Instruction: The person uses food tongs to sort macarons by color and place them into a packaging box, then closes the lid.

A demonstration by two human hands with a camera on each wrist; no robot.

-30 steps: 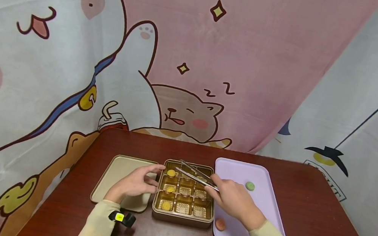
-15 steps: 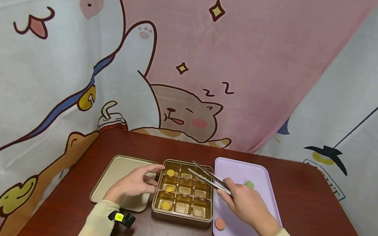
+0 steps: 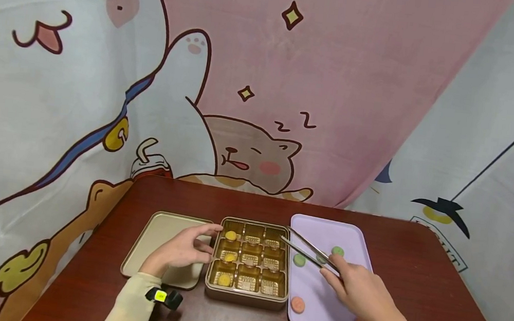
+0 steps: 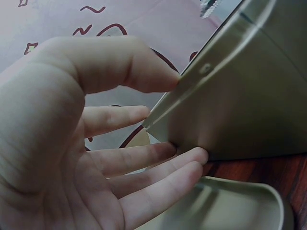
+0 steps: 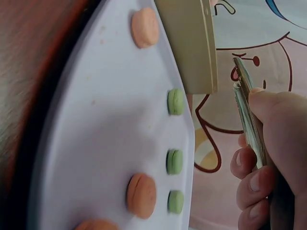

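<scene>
A gold tin box (image 3: 245,300) with a divided insert stands in the middle of the table. Three yellow macarons (image 3: 230,235) lie in its left column, one per compartment. My left hand (image 3: 181,249) touches the box's left side with extended fingers; the left wrist view shows thumb and fingertips against its wall. In my right hand (image 3: 365,295) I grip metal tongs (image 5: 250,125) above the lilac tray (image 3: 324,230); their tips are apart with nothing between them, near the box's right edge. On the tray lie green macarons (image 5: 175,101) and orange macarons (image 5: 141,195), partly hidden by my hand in the head view.
The box's flat gold lid (image 3: 164,231) lies on the dark red table (image 3: 197,201), left of the box and partly beneath my left hand. A cartoon-print cloth (image 3: 361,88) hangs behind the table.
My right hand has moved right and toward me with the tongs, from over the box to over the tray. More macarons show on the tray. My left hand stays at the box.
</scene>
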